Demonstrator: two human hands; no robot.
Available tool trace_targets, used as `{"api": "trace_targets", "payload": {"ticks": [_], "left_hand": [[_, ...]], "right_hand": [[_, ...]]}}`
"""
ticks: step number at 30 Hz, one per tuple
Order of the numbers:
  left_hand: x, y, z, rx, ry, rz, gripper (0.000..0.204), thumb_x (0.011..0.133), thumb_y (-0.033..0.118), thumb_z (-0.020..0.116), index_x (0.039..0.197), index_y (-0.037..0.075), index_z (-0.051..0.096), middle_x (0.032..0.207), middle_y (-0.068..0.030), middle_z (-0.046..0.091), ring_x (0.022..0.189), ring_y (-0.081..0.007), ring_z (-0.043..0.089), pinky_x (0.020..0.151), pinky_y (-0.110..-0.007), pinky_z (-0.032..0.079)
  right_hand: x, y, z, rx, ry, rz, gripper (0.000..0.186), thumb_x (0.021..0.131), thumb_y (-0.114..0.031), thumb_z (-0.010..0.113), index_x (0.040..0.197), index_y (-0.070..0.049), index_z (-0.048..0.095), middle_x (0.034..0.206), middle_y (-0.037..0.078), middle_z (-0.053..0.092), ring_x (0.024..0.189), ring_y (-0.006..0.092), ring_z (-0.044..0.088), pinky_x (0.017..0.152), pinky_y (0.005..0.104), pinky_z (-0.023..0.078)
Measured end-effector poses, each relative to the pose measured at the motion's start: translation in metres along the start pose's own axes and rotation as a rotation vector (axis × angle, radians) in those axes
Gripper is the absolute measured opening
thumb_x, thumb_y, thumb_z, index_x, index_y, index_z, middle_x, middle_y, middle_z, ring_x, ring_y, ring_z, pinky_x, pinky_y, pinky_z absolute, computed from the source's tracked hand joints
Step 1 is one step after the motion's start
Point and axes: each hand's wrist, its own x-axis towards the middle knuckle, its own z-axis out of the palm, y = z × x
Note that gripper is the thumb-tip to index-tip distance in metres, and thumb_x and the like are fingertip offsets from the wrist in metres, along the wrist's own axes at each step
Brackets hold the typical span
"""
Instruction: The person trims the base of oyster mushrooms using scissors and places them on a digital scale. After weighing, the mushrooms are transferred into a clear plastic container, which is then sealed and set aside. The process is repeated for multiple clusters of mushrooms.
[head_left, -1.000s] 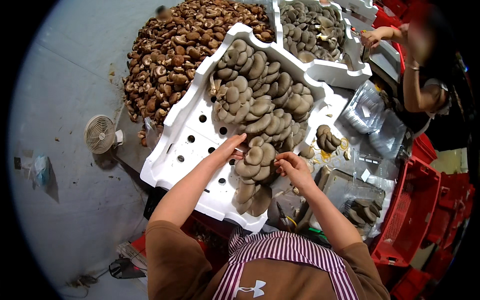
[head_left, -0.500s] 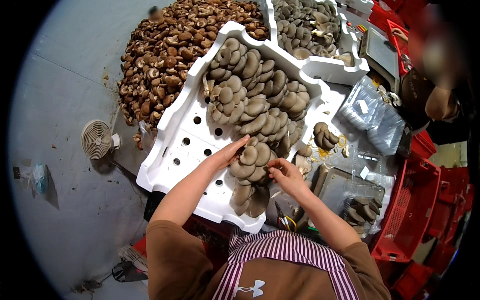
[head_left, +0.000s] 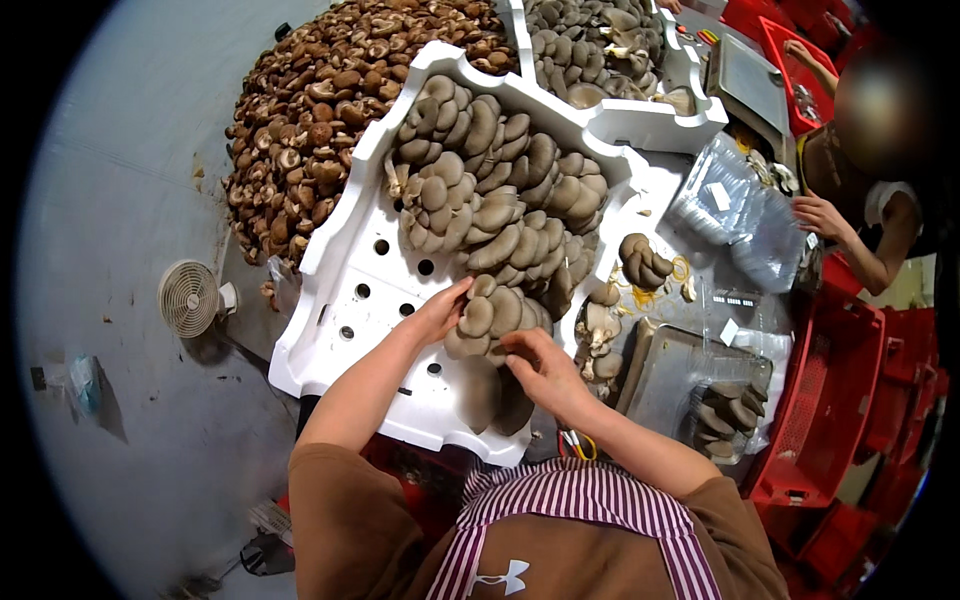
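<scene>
A white foam box (head_left: pixel 330 335) with round holes in its floor holds clusters of grey oyster mushrooms (head_left: pixel 510 235). At its near end, my left hand (head_left: pixel 438 312) is closed against the left side of an oyster mushroom cluster (head_left: pixel 497 308), its fingers partly behind the caps. My right hand (head_left: pixel 545 368) grips the lower right edge of the same cluster with bent fingers; the fingertips are partly hidden. Just below, more caps lie by the box's near edge, one of them blurred.
Brown mushrooms (head_left: pixel 310 130) are heaped at the far left. Right of the box are a loose cluster (head_left: pixel 645 262), a scale (head_left: pixel 690 365) bearing a tray of mushrooms, clear plastic trays (head_left: pixel 735 205) and a red crate (head_left: pixel 825 400). A co-worker's hand (head_left: pixel 822 215) is near the trays.
My right hand has moved left and slightly down onto the cluster's lower edge. My left hand stays at its left side. The co-worker's hand has come in beside the clear trays.
</scene>
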Motion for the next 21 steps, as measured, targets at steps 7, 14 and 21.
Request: {"api": "trace_targets", "payload": {"ticks": [7,14,21], "left_hand": [[0.014,0.002,-0.041,-0.072,-0.042,-0.194,0.042,0.102,0.043,0.047,0.123,0.008,0.057,0.116,-0.0076,0.063,0.102,-0.0191,0.064,0.09,-0.033,0.054],[-0.013,0.038,-0.015,-0.118,-0.277,-0.189,0.055,0.102,0.052,0.038,0.109,0.001,0.058,0.096,-0.0163,0.066,0.079,-0.0332,0.07,0.07,-0.044,0.057],[-0.008,0.026,-0.036,-0.069,-0.255,-0.163,0.057,0.103,0.052,0.034,0.118,0.001,0.055,0.1,-0.0156,0.065,0.086,-0.0325,0.07,0.073,-0.045,0.058]], "right_hand": [[-0.01,-0.032,0.018,-0.084,-0.051,-0.15,0.03,0.088,-0.012,0.058,0.116,-0.002,0.056,0.11,0.017,0.056,0.107,0.0367,0.055,0.093,0.0436,0.045],[-0.012,-0.035,0.028,-0.061,-0.044,-0.232,0.03,0.087,-0.013,0.057,0.115,-0.004,0.057,0.106,0.018,0.059,0.103,0.0381,0.059,0.09,0.0446,0.048],[-0.017,-0.017,0.035,-0.098,-0.094,-0.125,0.025,0.089,-0.014,0.059,0.111,-0.002,0.058,0.105,0.017,0.057,0.101,0.036,0.056,0.089,0.0443,0.046]]}}
